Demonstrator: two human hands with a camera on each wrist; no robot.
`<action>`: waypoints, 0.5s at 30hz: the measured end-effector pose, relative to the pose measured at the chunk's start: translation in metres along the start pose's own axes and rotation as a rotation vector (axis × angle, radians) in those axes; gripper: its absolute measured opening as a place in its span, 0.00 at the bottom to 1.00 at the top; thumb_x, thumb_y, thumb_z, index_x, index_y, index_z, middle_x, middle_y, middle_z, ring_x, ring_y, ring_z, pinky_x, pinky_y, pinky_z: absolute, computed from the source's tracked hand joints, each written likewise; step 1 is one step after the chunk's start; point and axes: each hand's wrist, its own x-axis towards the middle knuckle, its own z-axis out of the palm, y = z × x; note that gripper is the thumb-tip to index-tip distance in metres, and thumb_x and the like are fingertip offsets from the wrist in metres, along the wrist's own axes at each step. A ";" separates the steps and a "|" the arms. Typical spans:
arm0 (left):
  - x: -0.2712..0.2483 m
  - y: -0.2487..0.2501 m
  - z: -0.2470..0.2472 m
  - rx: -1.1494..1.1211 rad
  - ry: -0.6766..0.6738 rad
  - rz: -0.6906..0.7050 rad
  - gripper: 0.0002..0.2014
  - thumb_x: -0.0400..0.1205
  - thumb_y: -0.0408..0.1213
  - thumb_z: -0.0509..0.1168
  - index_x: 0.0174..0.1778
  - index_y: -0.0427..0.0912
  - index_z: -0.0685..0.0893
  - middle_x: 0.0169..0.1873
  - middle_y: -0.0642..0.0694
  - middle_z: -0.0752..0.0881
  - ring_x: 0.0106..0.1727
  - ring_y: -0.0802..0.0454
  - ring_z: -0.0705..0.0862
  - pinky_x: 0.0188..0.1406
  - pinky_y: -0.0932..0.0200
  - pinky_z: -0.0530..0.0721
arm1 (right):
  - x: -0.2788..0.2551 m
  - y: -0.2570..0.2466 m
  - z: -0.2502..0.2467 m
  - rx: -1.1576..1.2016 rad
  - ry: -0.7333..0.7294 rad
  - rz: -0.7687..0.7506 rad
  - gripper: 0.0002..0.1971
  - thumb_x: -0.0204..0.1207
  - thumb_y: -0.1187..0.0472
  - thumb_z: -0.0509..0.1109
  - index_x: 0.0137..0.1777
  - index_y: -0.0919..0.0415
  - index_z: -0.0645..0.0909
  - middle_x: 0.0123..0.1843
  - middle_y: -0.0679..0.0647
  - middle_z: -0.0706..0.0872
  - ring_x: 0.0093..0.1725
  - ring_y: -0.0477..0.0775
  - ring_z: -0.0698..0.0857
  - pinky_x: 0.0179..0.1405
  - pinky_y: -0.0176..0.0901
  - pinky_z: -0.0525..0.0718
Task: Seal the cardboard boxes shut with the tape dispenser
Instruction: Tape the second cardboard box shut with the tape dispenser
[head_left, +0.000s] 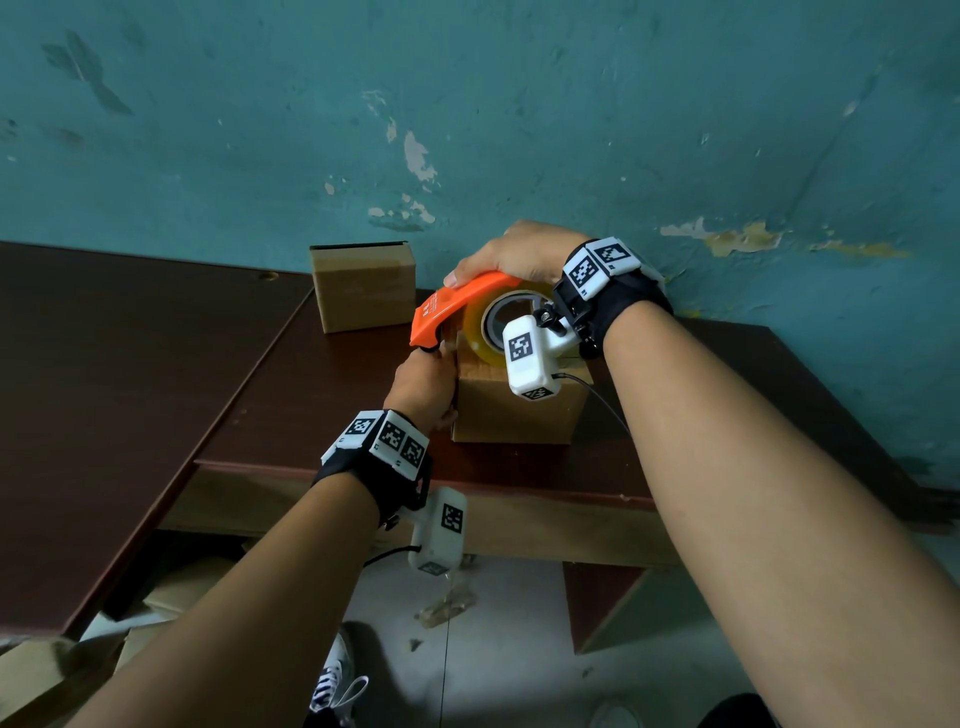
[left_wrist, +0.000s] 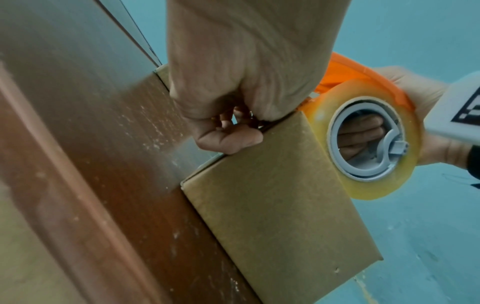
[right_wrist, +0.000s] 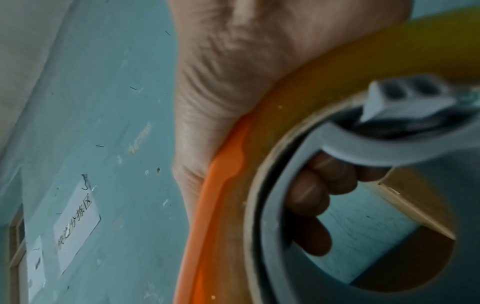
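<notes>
A peeling teal wall (head_left: 519, 104) backs the dark brown desk (head_left: 156, 364) you are working at. The cardboard box (head_left: 514, 410) you are sealing sits near the desk's front edge, and a second box (head_left: 363, 286) stands behind it, close to the wall.

Your right hand (head_left: 524, 252) wraps over the orange tape dispenser (head_left: 452, 306), fingers (right_wrist: 311, 189) curled through the core of the tape roll (left_wrist: 363, 185), so the grip is firm. The dispenser rides on top of the near box with its nose tipped over the left edge. Your left hand (head_left: 426, 387) is against the box's left side, fingers (left_wrist: 228, 137) curled in at the top corner just under the dispenser's nose; the wrist view is too crowded to tell whether they pinch the tape end or only press the cardboard.

This looks like the start or finish of a strip at that edge. The risks from here:
- The box is small and looks light, so pulling the dispenser without bracing could drag it across the desk or off the front edge.
- Your left fingertips sit close to the dispenser's nose, where the cutter likely is; a sudden slip could nick them.
- If the tape end is not pressed down well, it may lift and stick to itself.
</notes>
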 end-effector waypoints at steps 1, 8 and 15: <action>-0.002 0.000 0.001 -0.008 0.002 -0.003 0.17 0.94 0.54 0.54 0.63 0.43 0.73 0.46 0.34 0.80 0.36 0.39 0.82 0.23 0.54 0.83 | -0.001 0.000 0.000 -0.005 0.004 0.003 0.26 0.66 0.28 0.82 0.43 0.52 0.88 0.48 0.54 0.93 0.45 0.55 0.91 0.52 0.47 0.85; -0.016 -0.003 0.001 0.042 0.001 0.012 0.18 0.94 0.54 0.51 0.70 0.44 0.70 0.54 0.35 0.82 0.43 0.39 0.85 0.27 0.54 0.88 | -0.004 -0.002 0.000 -0.014 0.004 0.004 0.24 0.68 0.29 0.82 0.39 0.52 0.86 0.45 0.53 0.91 0.44 0.55 0.89 0.50 0.46 0.83; -0.030 -0.008 -0.003 0.159 0.208 0.318 0.14 0.94 0.45 0.56 0.62 0.41 0.82 0.49 0.42 0.88 0.50 0.39 0.88 0.45 0.48 0.84 | -0.005 0.001 0.001 -0.012 0.028 0.013 0.25 0.68 0.28 0.81 0.39 0.51 0.86 0.45 0.52 0.91 0.43 0.55 0.89 0.46 0.46 0.81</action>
